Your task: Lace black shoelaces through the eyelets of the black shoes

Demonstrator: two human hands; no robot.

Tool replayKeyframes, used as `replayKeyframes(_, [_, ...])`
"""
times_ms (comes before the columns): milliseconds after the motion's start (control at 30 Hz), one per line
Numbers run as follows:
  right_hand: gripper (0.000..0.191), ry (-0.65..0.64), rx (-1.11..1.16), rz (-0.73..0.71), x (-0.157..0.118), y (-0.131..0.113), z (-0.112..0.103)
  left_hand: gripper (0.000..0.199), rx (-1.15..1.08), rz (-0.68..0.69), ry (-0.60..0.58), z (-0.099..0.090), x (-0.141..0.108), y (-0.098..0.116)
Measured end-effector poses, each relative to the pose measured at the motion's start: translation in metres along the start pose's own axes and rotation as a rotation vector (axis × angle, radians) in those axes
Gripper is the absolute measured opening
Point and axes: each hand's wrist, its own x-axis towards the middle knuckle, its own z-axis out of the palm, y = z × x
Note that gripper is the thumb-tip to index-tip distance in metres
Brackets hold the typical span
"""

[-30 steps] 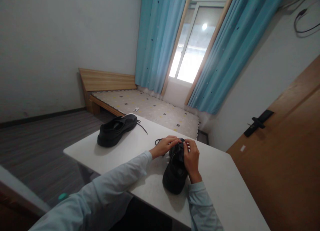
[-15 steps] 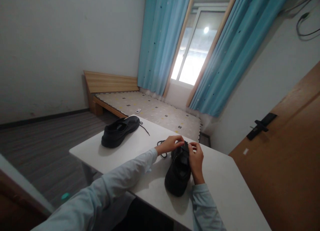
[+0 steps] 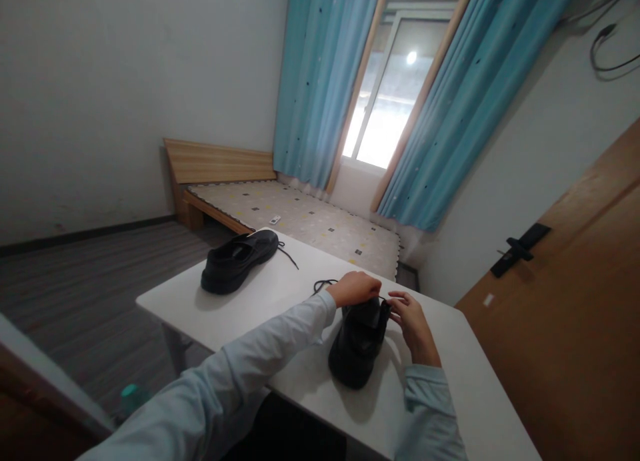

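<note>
A black lace-up shoe (image 3: pixel 356 354) rests on the white table with its heel toward me. Across its front reaches my left hand (image 3: pixel 356 288), fingers closed on a black shoelace; a short stretch of lace shows between my two hands. On the shoe's right side, my right hand (image 3: pixel 407 318) pinches the raised edge of the lacing flap, its other fingers loosely bent. Loops of lace (image 3: pixel 324 285) lie on the table by my left wrist. The shoe's toe is mostly hidden behind my left hand. A second black shoe (image 3: pixel 235 264) stands farther left, its lace trailing right.
The white table (image 3: pixel 470 381) stands before a low bed (image 3: pixel 310 214) with a small white object (image 3: pixel 275 220) on it. To the right is a wooden door (image 3: pixel 565 301) with a black handle. A green item (image 3: pixel 133 396) is on the floor at lower left.
My left hand has moved right across the shoe's front and closed up. My right hand has shifted right and slightly down, drawing the flap edge outward.
</note>
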Motion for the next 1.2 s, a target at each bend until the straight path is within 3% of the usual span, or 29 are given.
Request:
replayKeyframes(300, [0.026, -0.045, 0.116, 0.050, -0.002, -0.001, -0.005, 0.020, 0.271, 0.124, 0.017, 0.003, -0.003, 0.006])
replayKeyframes(933, [0.019, -0.101, 0.108, 0.031, -0.001, 0.003, -0.001, 0.018, 0.300, 0.146, 0.081, 0.006, -0.007, 0.011])
replayKeyframes(1067, [0.014, -0.128, -0.008, 0.054, 0.003, 0.008, -0.003, 0.017, 0.291, 0.130, 0.094, 0.008, -0.007, 0.011])
replayKeyframes(1200, [0.025, -0.181, -0.255, 0.119, 0.009, 0.015, -0.004, 0.018, 0.266, 0.097, 0.090, 0.008, -0.007, 0.010])
